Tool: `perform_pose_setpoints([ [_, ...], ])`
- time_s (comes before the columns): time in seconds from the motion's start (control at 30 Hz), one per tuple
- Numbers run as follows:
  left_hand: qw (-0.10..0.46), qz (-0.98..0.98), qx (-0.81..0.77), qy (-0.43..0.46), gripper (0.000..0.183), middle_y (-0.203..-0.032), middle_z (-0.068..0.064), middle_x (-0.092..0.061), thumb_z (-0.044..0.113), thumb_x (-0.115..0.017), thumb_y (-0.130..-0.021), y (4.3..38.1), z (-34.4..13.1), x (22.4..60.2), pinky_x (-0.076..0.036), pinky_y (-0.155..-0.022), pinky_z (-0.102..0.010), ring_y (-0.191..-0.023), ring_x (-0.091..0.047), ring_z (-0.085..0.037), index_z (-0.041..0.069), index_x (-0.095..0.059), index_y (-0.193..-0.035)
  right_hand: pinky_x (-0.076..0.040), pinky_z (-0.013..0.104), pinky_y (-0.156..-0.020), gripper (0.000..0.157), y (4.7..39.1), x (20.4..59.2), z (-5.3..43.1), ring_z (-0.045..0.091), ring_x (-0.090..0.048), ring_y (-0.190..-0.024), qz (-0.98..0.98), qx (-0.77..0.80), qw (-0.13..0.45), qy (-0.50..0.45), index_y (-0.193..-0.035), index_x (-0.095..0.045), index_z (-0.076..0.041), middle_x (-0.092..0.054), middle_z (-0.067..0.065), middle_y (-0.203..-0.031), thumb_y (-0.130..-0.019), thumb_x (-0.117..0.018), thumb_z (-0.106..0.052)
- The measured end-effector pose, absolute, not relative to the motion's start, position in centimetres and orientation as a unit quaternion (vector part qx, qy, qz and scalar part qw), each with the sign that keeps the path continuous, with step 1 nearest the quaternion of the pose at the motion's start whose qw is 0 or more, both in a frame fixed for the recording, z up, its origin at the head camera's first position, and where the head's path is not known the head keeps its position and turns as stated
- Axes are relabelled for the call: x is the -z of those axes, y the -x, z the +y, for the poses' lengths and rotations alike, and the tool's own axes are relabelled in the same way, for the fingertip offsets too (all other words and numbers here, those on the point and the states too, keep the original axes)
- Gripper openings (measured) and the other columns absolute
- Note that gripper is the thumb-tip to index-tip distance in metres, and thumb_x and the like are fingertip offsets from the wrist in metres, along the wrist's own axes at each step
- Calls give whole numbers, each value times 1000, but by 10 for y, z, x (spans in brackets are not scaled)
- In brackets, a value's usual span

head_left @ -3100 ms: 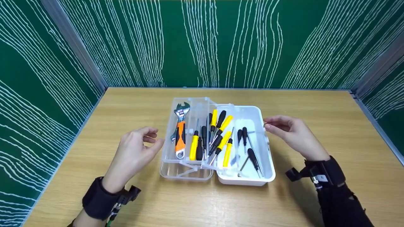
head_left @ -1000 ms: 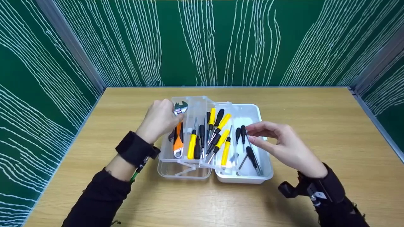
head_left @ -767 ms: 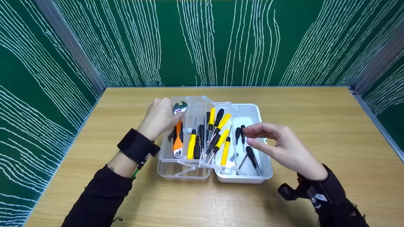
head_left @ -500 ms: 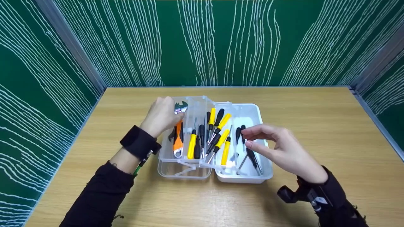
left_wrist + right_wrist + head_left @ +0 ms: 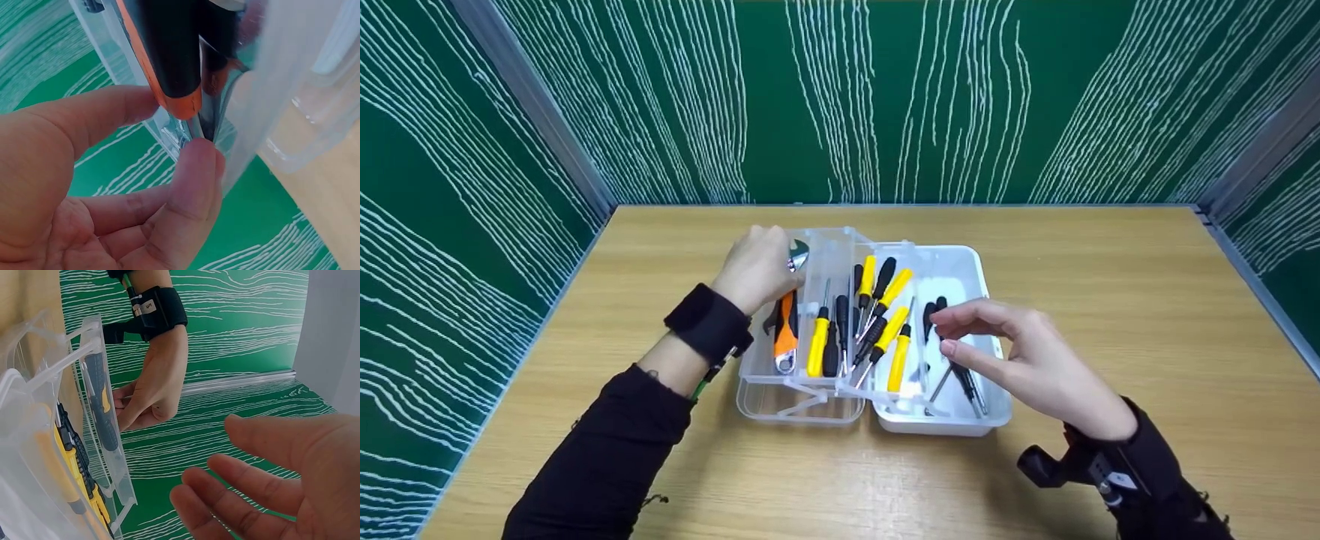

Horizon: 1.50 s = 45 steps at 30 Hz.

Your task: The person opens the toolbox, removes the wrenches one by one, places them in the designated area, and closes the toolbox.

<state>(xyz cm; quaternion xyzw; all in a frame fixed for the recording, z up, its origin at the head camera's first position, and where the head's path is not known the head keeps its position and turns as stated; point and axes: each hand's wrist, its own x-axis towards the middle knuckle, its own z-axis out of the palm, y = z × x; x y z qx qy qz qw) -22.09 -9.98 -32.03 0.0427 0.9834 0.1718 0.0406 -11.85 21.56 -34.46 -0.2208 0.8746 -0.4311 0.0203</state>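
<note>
An adjustable wrench (image 5: 786, 330) with an orange and black handle lies in the raised clear tray (image 5: 826, 238) of an opened toolbox. My left hand (image 5: 757, 266) reaches over the tray's far left. Its thumb and fingers pinch the wrench's metal neck, as the left wrist view shows beside the orange handle (image 5: 183, 107). Part of the wrench's head is hidden behind this hand. My right hand (image 5: 1024, 352) hovers at the right over the toolbox's white base (image 5: 945, 427), fingers loosely bent and holding nothing. Below its fingertips lie small black-handled screwdrivers (image 5: 964, 381).
Several yellow-handled and black-handled screwdrivers (image 5: 900, 360) fill the middle of the toolbox. A clear lid (image 5: 802, 412) lies under the tray at left, joined by hinge arms. Green walls with white lines enclose the wooden table (image 5: 840, 480).
My left hand has come from beside the toolbox onto the wrench, lately shifting slightly right. My right hand has left the base's right edge and moved left over the base.
</note>
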Motion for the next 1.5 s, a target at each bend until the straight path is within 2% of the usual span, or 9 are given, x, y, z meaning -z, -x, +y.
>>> perform_pose_setpoints([
  [0.2, 31, 986, -151, -67, 27, -97, -15, -70, 13, -85, -91, 225, -96, 321, -64, -76, -36, -84, -67, -27, -5, -74, -108, -51, 15, -104, 25, 118, 345, 216, 10, -73, -113, 875, 430, 22, 223, -123, -77, -21, -78, -7, -123, -100, -79, -27],
  [0.37, 34, 986, -154, -57, 29, -99, -15, -70, 13, -86, -91, 228, -94, 321, -65, -78, -36, -85, -67, -28, -4, -74, -112, -52, 14, -105, 24, 118, 346, 216, 8, -73, -111, 873, 432, 22, 226, -123, -77, -21, -78, -9, -120, -100, -79, -27],
  [0.6, 34, 986, -157, -48, 24, -94, -13, -64, 10, -83, -92, 232, -94, 322, -63, -74, -34, -81, -65, -28, -4, -73, -109, -53, 18, -105, 25, 118, 346, 214, 8, -73, -111, 877, 424, 24, 223, -123, -77, -21, -78, -9, -121, -100, -79, -28],
  [0.83, 47, 986, -155, -42, 28, -99, -14, -66, 12, -84, -93, 234, -95, 322, -62, -77, -35, -85, -64, -29, -3, -73, -113, -55, 24, -107, 27, 120, 345, 213, 10, -73, -112, 882, 419, 33, 215, -125, -77, -20, -78, -5, -123, -99, -79, -27],
  [0.97, 46, 985, -158, -48, 25, -94, -12, -62, 13, -84, -92, 234, -97, 322, -59, -74, -34, -83, -63, -28, -3, -73, -108, -57, 28, -107, 27, 120, 345, 213, 11, -72, -113, 883, 417, 36, 213, -125, -77, -20, -78, -5, -122, -99, -79, -28],
  [1.13, 45, 985, -160, -50, 20, -82, -8, -56, 15, -83, -92, 235, -100, 321, -52, -62, -29, -73, -60, -24, 0, -70, -95, -54, 19, -104, 27, 121, 346, 213, 11, -73, -112, 882, 419, 34, 214, -125, -76, -20, -78, -7, -121, -99, -80, -28],
  [1.23, 53, 984, -161, -45, 20, -78, -6, -56, 16, -82, -92, 235, -102, 320, -50, -57, -27, -67, -59, -22, 1, -69, -91, -54, 17, -103, 27, 121, 347, 213, 10, -73, -111, 881, 419, 29, 218, -124, -77, -21, -79, -9, -120, -99, -80, -27],
  [1.5, 65, 982, -176, -14, 21, -87, -10, -65, 16, -83, -94, 236, -104, 318, -56, -62, -27, -71, -65, -22, 0, -73, -104, -56, 25, -105, 26, 121, 346, 215, 13, -73, -112, 880, 421, 27, 218, -124, -77, -21, -79, -7, -119, -100, -79, -28],
])
